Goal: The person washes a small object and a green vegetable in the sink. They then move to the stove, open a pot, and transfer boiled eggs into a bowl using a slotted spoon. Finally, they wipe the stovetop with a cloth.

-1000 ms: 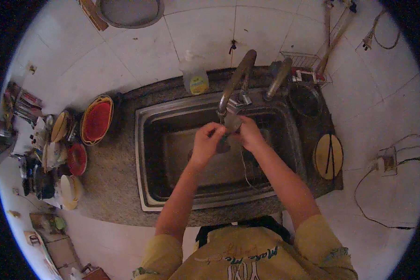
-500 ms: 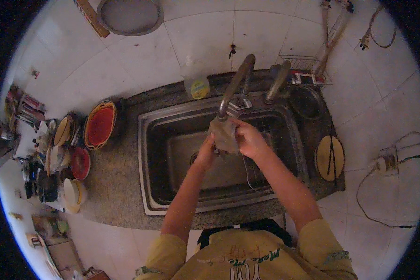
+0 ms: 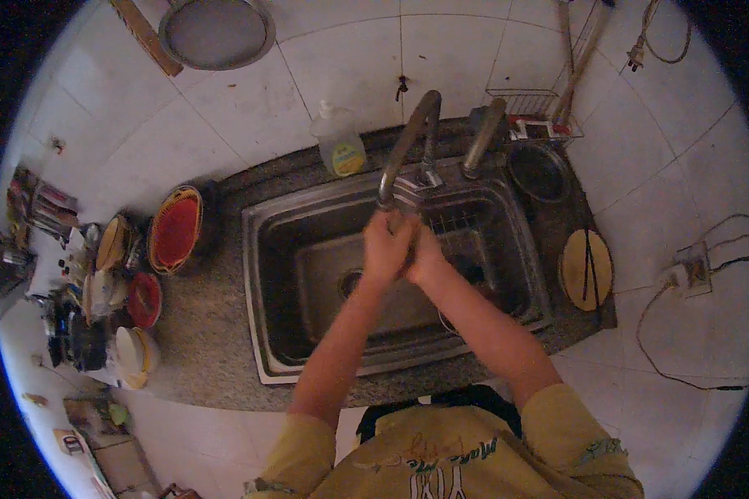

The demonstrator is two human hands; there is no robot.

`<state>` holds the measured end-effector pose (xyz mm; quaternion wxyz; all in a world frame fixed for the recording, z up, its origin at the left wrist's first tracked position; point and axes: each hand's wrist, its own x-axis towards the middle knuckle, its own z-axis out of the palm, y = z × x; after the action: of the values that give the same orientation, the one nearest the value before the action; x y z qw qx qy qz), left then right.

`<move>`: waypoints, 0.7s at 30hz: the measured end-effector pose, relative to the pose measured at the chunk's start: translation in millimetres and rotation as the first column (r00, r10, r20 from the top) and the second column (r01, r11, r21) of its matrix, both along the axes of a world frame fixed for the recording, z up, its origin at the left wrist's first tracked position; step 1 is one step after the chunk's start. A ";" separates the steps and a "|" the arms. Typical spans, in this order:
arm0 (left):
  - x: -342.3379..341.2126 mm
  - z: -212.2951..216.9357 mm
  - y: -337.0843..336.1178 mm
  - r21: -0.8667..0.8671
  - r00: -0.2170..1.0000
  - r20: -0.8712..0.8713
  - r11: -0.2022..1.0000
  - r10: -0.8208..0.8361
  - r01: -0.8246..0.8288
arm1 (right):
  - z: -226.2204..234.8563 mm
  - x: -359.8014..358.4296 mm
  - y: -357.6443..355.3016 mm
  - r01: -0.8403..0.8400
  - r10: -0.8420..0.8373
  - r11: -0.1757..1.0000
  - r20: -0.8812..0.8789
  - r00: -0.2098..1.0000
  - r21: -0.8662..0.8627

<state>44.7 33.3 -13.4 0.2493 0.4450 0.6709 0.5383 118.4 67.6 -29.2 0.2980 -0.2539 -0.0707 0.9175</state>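
Observation:
My left hand (image 3: pixel 386 248) and my right hand (image 3: pixel 428 254) are pressed together just below the spout of the curved metal faucet (image 3: pixel 410 143). Both are closed, fingers wrapped inward. A limp greyish cloth, visible between them a moment earlier, is now hidden inside the grip. Beneath them lies the basin of the metal sink (image 3: pixel 256 303). Part of a wire rack (image 3: pixel 451 220) shows in the basin behind my right hand. Whether water is running I cannot make out.
Behind the sink stand a clear soap bottle (image 3: pixel 341 150) and a second metal pipe (image 3: pixel 484 140). To the right are a dark round pan (image 3: pixel 538 173) and a round board (image 3: pixel 574 270). On the left counter sit a red-lined basket (image 3: pixel 177 231), a red bowl (image 3: pixel 145 299) and pale bowls (image 3: pixel 131 351).
My hands have come together from either side of the spread cloth and closed over it, hiding it. The whole view has shifted slightly.

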 end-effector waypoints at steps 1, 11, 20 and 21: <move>-7.0 0.2 8.2 0.018 0.996 -0.028 0.996 0.089 -0.088 | 19.7 -3.4 -9.7 -0.020 0.020 0.999 0.018 1.000 -0.032; 32.3 -5.5 -13.7 0.023 0.993 -0.105 0.998 -0.051 0.054 | 1.9 16.0 5.4 0.091 -0.108 0.987 0.133 0.985 0.128; 52.0 5.3 -34.9 0.293 0.993 -0.095 0.951 -0.075 0.100 | 16.7 18.3 24.0 -0.053 -0.025 0.969 0.310 0.951 0.243; 51.4 -3.1 -32.1 0.237 0.988 -0.141 0.966 -0.069 0.101 | 6.3 19.4 29.4 -0.050 -0.066 0.946 0.341 0.938 0.319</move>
<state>96.1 1.3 -16.5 0.1710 0.5351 0.5952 0.5747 137.7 97.0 -22.9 0.3222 -0.3597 -0.2703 0.8329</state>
